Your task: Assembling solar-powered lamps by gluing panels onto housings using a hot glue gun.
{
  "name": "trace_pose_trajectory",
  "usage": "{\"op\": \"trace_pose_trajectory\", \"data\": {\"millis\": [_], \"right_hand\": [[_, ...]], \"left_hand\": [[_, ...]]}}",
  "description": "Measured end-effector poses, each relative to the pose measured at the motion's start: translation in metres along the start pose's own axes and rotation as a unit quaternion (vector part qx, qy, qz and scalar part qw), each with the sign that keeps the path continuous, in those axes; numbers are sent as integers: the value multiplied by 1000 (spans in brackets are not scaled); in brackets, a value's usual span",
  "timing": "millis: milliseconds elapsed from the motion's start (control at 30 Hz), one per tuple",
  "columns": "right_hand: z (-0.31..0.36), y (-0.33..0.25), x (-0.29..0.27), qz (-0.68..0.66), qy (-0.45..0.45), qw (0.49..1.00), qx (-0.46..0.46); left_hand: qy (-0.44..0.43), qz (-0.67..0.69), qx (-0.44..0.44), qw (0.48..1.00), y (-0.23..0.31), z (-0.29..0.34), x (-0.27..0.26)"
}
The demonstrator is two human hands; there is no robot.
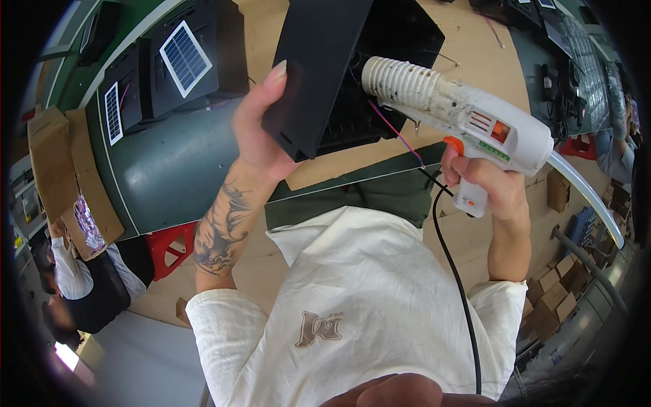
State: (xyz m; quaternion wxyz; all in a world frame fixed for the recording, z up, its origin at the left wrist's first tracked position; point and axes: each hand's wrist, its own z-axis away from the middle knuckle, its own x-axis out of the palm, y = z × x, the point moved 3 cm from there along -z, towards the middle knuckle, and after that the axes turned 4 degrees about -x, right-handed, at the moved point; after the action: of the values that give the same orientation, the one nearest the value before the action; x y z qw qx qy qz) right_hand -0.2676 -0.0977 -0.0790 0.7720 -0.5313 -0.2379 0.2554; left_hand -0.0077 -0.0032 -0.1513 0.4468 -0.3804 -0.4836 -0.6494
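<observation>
My left hand (261, 129) grips the near left edge of a black plastic housing (312, 74), thumb on its outer face, holding it tilted above the table. In my right hand (491, 180) is a white hot glue gun (468, 112), fingers wrapped round the handle at its orange trigger. The gun's ribbed, stained front end points left into the housing's open side, where its tip is hidden. A clear glue stick (590, 193) sticks out of its back. A thin red and blue wire (400, 136) hangs from the housing, and a black cord (451, 258) runs down from the gun.
On the green table (163, 169), black housings with solar panels (186, 59) stand at the left. Brown cardboard (481, 74) lies under my work. An open carton (54, 156) and a co-worker (95, 292) are at far left. A red stool (169, 251) stands below the table edge.
</observation>
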Motion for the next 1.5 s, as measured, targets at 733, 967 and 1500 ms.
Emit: {"op": "trace_pose_trajectory", "data": {"millis": [733,967,1500], "right_hand": [[6,1,-7,131,8,989,-66],[9,-7,-3,73,8,997,4],[11,5,10,338,-81,898,-270]], "left_hand": [[50,-44,2,998,-3,1,8],[25,-46,14,999,-3,2,10],[5,-35,-4,999,-4,1,-6]]}}
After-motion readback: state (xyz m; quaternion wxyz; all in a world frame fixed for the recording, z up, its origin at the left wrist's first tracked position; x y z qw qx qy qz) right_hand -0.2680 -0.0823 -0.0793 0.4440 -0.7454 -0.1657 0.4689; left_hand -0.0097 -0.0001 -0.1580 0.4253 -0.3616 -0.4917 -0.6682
